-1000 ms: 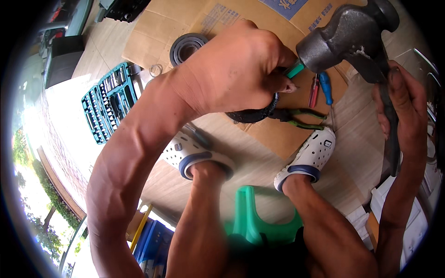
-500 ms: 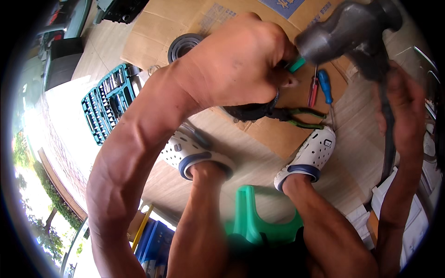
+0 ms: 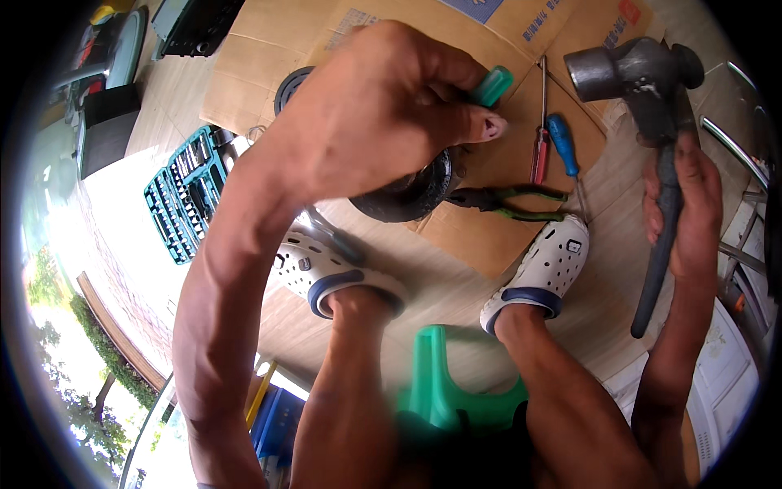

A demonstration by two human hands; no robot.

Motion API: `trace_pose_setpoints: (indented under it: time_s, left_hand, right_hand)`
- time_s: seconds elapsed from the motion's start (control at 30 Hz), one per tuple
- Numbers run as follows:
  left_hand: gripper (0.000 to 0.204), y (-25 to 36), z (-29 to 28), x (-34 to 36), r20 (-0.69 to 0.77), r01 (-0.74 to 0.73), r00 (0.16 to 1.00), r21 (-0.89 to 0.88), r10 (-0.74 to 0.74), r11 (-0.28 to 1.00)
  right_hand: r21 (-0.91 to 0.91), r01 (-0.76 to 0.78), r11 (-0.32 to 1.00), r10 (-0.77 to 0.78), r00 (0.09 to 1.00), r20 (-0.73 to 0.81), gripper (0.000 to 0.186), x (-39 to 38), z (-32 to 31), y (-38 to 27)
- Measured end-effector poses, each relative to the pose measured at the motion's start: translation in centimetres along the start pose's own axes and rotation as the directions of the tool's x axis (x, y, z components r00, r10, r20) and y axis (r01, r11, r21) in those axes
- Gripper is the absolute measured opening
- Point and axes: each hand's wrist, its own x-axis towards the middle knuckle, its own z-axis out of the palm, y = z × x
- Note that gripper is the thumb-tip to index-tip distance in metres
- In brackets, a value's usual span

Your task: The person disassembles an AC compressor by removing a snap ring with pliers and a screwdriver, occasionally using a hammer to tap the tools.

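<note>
My left hand (image 3: pixel 383 110) is closed around a tool with a translucent green handle (image 3: pixel 494 84), held above a black round metal part (image 3: pixel 401 197) on the cardboard. The hand hides much of that part and the tool's lower end. My right hand (image 3: pixel 687 208) grips a black-handled ball-peen hammer (image 3: pixel 623 69), its head raised to the right of the green handle. Green-handled pliers (image 3: pixel 523 211) lie beside the round part. A red screwdriver (image 3: pixel 540 156) and a blue one (image 3: pixel 564 145) lie on the cardboard (image 3: pixel 468 244) between my two hands.
An open teal socket set (image 3: pixel 186 194) lies at left, near a black box (image 3: pixel 195 27). Partly behind my left hand is a black ring (image 3: pixel 292 81). My feet in white clogs (image 3: pixel 538 269) flank a green plastic stool (image 3: pixel 426 375). Metal tubes (image 3: pixel 733 147) are at right.
The hammer has moved right and down, away from the green handle, with my right hand lower. My left hand has shifted left, turned, and the green handle shows higher and more fully.
</note>
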Motion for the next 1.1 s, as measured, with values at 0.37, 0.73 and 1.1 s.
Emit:
trace_pose_setpoints:
  time_s: [0.37, 0.73, 1.1]
  left_hand:
    - [0.04, 5.1, 12.0, -6.0, -0.389, -0.411, 0.681, 0.498, 0.62, 0.764]
    - [0.043, 3.5, 13.7, -6.0, -0.387, -0.368, 0.764, 0.394, 0.516, 0.842]
    - [0.046, 2.8, 14.0, -3.4, -0.465, -0.352, 0.748, 0.327, 0.474, 0.877]
  right_hand:
    - [0.112, -0.335, 0.936, 0.328, 0.942, 0.069, 0.049, 5.1, 6.3, 6.5]
    - [0.264, -0.367, 0.892, 0.367, 0.929, 0.051, 0.042, 10.3, 12.1, 8.5]
    - [-0.208, -0.219, 0.953, 0.238, 0.968, 0.073, 0.044, 10.5, 11.9, 10.3]
